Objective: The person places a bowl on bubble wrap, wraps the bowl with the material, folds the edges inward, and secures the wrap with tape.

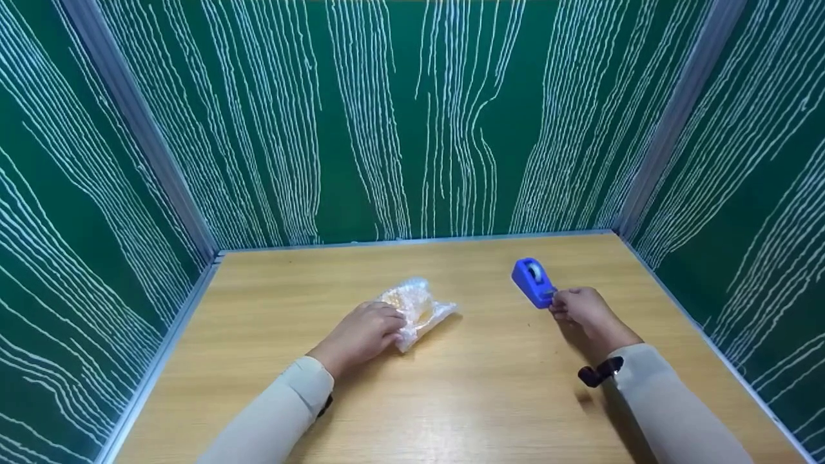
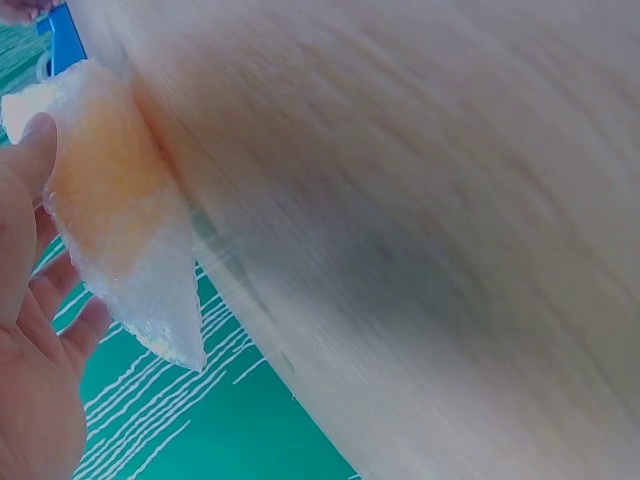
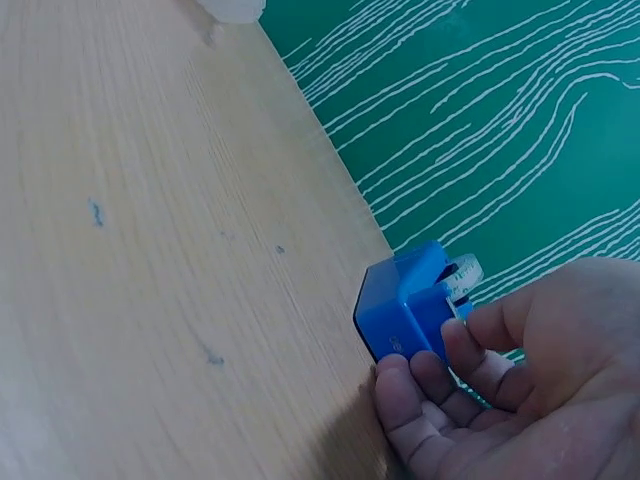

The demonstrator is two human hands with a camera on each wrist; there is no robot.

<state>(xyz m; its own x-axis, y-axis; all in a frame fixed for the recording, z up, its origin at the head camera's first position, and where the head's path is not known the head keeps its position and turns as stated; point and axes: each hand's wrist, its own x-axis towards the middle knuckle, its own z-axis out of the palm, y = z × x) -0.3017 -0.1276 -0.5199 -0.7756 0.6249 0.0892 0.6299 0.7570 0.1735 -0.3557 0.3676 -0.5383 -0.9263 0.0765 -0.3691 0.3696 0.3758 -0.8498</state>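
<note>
A clear bubble-wrap package (image 1: 412,306) with something orange-yellow inside lies on the table, left of the middle. My left hand (image 1: 368,332) grips its near left side, the thumb on one face and the fingers round the edge in the left wrist view. To the right stands a blue tape dispenser (image 1: 532,283) carrying a roll of clear tape (image 3: 465,277). At the dispenser's front end, my right hand (image 1: 583,312) has its thumb and curled fingers together, pinching at the tape's end. The tape between the fingertips is mostly hidden.
The light wooden table (image 1: 412,399) is bounded by green walls (image 1: 445,129) with white wavy lines. Grey metal posts (image 1: 145,129) stand at the back corners. A dark band with a small device (image 1: 601,372) sits on my right wrist.
</note>
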